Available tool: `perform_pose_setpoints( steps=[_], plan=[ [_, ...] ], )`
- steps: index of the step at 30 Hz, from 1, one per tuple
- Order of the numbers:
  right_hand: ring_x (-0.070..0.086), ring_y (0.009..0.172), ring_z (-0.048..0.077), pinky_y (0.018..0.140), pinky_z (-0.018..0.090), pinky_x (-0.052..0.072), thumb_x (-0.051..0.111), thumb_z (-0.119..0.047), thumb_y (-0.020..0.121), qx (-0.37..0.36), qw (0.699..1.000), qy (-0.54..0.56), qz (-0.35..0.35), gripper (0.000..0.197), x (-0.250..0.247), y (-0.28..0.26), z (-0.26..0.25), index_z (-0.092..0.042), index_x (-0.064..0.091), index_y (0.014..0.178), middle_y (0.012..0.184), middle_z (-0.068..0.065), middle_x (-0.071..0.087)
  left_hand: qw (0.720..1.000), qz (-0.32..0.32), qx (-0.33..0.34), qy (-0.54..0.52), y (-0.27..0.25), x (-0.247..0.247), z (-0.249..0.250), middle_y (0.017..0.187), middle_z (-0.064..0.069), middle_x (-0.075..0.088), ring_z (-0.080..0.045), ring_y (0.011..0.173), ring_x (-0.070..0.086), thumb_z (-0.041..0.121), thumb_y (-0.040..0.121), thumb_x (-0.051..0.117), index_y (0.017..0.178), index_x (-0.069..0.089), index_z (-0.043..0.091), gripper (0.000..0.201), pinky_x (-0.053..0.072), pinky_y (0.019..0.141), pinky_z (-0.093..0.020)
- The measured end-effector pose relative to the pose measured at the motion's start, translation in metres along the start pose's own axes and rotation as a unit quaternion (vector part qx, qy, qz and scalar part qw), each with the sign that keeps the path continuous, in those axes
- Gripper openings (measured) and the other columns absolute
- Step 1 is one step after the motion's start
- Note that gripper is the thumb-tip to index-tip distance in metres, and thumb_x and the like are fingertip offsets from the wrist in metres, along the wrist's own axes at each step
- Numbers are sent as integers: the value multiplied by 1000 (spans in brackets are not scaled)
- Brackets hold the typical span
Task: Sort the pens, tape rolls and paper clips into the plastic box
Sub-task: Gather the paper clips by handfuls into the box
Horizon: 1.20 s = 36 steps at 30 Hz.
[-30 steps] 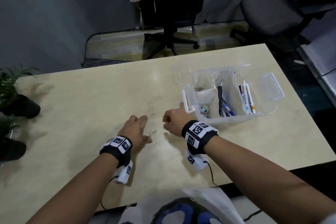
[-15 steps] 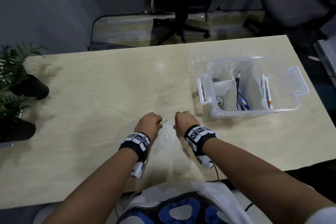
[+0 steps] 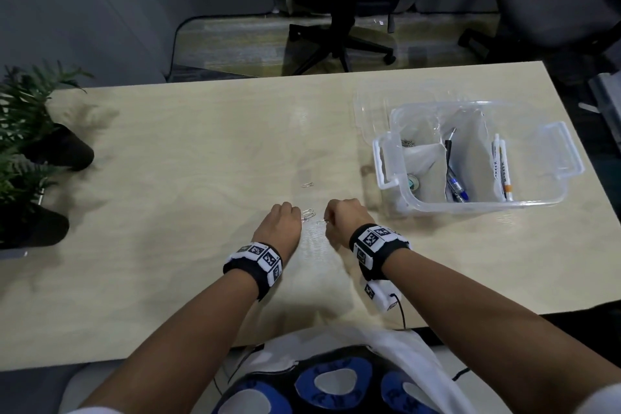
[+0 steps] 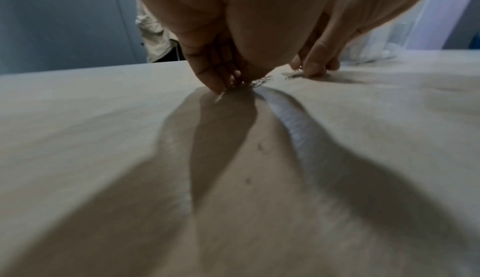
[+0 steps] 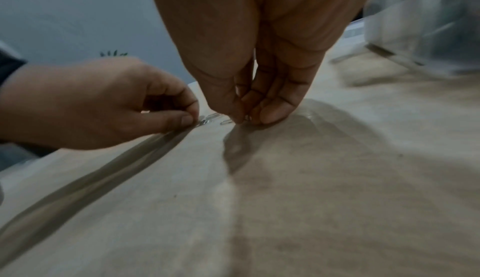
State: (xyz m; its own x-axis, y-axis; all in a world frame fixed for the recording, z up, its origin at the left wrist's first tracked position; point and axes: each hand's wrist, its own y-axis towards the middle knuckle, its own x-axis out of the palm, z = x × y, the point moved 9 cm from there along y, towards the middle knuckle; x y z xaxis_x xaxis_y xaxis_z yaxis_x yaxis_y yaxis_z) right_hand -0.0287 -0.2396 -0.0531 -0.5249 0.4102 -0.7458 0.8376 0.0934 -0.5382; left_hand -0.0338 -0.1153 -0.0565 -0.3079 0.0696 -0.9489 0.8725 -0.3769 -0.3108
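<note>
Several small metal paper clips point(image 3: 308, 213) lie on the pale wooden table point(image 3: 188, 151) between my two hands. My left hand point(image 3: 296, 216) is curled, and its thumb and forefinger pinch the clips point(image 5: 207, 118) at the tabletop. My right hand point(image 3: 331, 220) pinches the end of one clip point(image 5: 226, 121) against the table. One more clip point(image 3: 306, 184) lies alone a little farther out. The clear plastic box point(image 3: 389, 161) stands to the right. It holds pens point(image 3: 502, 171), a tape roll point(image 3: 412, 182) and some clips point(image 3: 407, 143) in separate compartments.
The box's clear lid point(image 3: 369, 104) lies behind the box. Two potted plants point(image 3: 30, 131) stand at the table's left edge. Office chairs point(image 3: 339, 27) stand beyond the far edge. The near edge of the table is close to my body.
Both hands have drawn back toward me and away from the box. The left hand's fingers have curled from lying flatter on the table onto the clips.
</note>
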Motion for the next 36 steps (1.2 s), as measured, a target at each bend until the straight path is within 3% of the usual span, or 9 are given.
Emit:
perform_pose_setpoints(
  steps=[3, 6, 11, 21, 25, 30, 32, 34, 36],
  plan=[
    [63, 80, 23, 73, 27, 53, 53, -13, 84, -15, 1000, 17, 4, 15, -4, -2, 3, -25, 61, 82, 93, 8, 65, 999, -16, -14, -47, -1, 5, -5, 94, -14, 60, -30, 86, 56, -8, 72, 59, 96, 60, 4, 27, 48, 69, -36],
    [66, 80, 22, 72, 27, 53, 54, -17, 87, -39, 999, 14, 7, 14, -5, -2, -1, -22, 67, 88, 86, 4, 68, 998, -3, -21, -53, 0, 3, -11, 106, -14, 58, -31, 99, 54, -8, 82, 50, 109, 57, 5, 31, 46, 80, -38],
    [63, 92, 31, 79, 35, 53, 58, -19, 94, -74, 995, -65, 10, 20, 0, 4, -7, -14, 70, 109, 101, 11, 64, 992, 24, -25, -119, 3, 1, -15, 102, -5, 65, -26, 93, 55, -3, 83, 56, 109, 62, 16, 34, 43, 81, -32],
    [56, 82, 30, 72, 44, 55, 54, 2, 84, -91, 987, -136, -10, 10, 21, 7, -7, -4, 59, 91, 91, 7, 41, 986, 25, -37, -160, 10, 6, -12, 100, -9, 61, -27, 96, 54, 20, 101, 49, 109, 67, 13, 21, 44, 78, -34],
    [50, 85, 30, 69, 40, 47, 48, -3, 86, -106, 983, -150, -14, 11, 22, 6, -11, -1, 56, 94, 98, 13, 47, 982, 22, -37, -184, 6, 5, -14, 101, -9, 62, -27, 97, 55, 25, 97, 57, 108, 68, 11, 21, 48, 80, -36],
    [58, 84, 33, 65, 34, 40, 48, -8, 87, -120, 982, -148, -12, 16, 16, 5, -12, -3, 59, 98, 96, 15, 59, 987, 26, -51, -148, 2, 3, -14, 99, -9, 61, -29, 95, 55, 13, 97, 51, 104, 66, 10, 17, 44, 76, -36],
    [60, 82, 32, 65, 33, 43, 48, -11, 89, -111, 987, -118, -4, 17, 8, 9, -14, -6, 61, 97, 92, 14, 62, 995, 15, -40, -93, 1, 2, -9, 93, -10, 61, -29, 88, 56, 3, 85, 57, 96, 64, 9, 14, 46, 74, -36],
    [61, 83, 29, 69, 34, 50, 49, -13, 88, -107, 991, -82, 3, 17, 2, 14, -17, -11, 63, 97, 92, 10, 64, 999, 5, -26, -33, 1, 5, -5, 76, -8, 57, -25, 70, 53, -2, 65, 64, 80, 61, 10, 19, 48, 62, -34],
    [62, 85, 28, 73, 34, 53, 49, -13, 87, -114, 991, -67, 6, 19, 0, 18, -24, -15, 64, 99, 95, 8, 65, 1000, 14, -19, 1, 2, 6, -6, 66, -7, 52, -23, 60, 49, -3, 58, 57, 70, 59, 11, 18, 45, 54, -32]
  ],
)
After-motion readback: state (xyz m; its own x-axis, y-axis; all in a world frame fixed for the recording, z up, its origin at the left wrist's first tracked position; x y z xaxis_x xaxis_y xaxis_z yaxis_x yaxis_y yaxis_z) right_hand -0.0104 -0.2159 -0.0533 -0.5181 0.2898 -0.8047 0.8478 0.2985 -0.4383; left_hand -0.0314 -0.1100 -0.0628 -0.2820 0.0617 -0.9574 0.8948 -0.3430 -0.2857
